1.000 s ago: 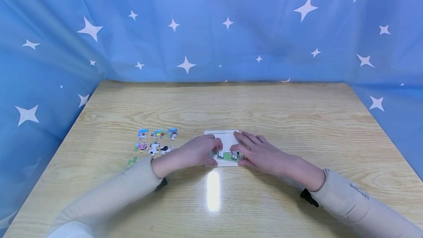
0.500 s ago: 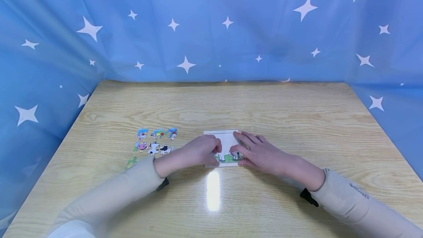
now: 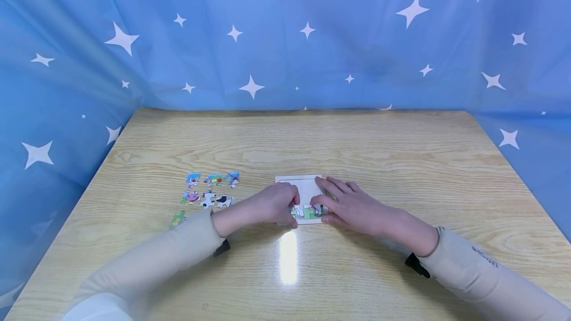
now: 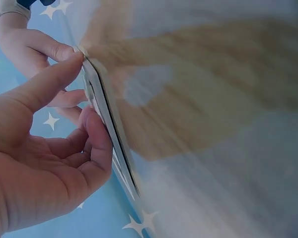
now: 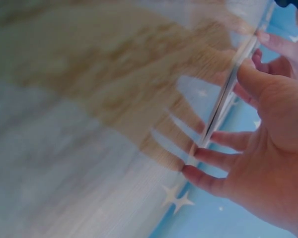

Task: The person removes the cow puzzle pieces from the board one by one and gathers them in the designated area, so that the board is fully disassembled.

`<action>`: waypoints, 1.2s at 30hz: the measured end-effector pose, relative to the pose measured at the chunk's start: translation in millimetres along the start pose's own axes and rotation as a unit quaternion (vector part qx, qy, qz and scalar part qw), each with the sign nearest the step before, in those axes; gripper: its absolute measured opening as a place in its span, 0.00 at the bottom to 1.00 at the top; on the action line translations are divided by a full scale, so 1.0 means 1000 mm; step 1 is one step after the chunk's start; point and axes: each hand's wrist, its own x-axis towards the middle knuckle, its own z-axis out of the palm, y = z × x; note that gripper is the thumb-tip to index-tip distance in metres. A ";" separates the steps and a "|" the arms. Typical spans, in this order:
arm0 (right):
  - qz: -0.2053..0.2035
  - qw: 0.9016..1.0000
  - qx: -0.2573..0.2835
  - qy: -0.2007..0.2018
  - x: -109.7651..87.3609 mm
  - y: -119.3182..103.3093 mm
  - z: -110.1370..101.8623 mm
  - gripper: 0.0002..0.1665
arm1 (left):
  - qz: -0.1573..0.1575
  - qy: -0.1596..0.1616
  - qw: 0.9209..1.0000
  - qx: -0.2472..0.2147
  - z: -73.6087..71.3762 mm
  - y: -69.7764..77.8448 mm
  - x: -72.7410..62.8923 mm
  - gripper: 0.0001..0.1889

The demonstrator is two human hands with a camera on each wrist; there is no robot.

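Note:
A white puzzle tray (image 3: 305, 187) lies flat at the middle of the table, with green puzzle pieces (image 3: 308, 212) showing black-and-white animal legs along its near edge. My left hand (image 3: 275, 204) covers the tray's left side. Its thumb rests at the near edge by the corner, and its other fingers curl over the tray, hiding the piece beneath. On the right side my right hand (image 3: 357, 207) touches the tray with spread fingers; one bends onto the right end of the green row. In both wrist views the tray (image 4: 102, 94) shows edge-on between the hands.
Left of the tray lie loose puzzle pieces in rows: blue-topped ones (image 3: 214, 180) at the back, pink and black-and-white ones (image 3: 207, 199) in the middle. A green piece (image 3: 178, 218) sits by the left sleeve (image 3: 151, 256). A starry blue cloth (image 3: 285, 38) hangs behind the table.
The left hand has shifted slightly right, its thumb now at the tray's near edge. The green row looks straighter and more of it shows. The right hand has barely moved.

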 end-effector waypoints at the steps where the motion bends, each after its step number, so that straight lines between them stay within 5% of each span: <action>1: 0.000 1.000 0.001 0.000 0.000 0.000 0.000 0.20 | -0.002 0.000 1.000 -0.004 0.000 0.000 0.000 0.19; 19: -0.005 1.000 0.011 -0.002 0.000 0.001 -0.001 0.19 | 0.079 0.032 0.994 -0.062 -0.004 -0.001 -0.008 0.10; 36: 0.006 1.000 0.014 -0.008 0.000 0.000 -0.003 0.19 | 0.065 0.060 0.991 -0.098 -0.011 -0.019 -0.026 0.04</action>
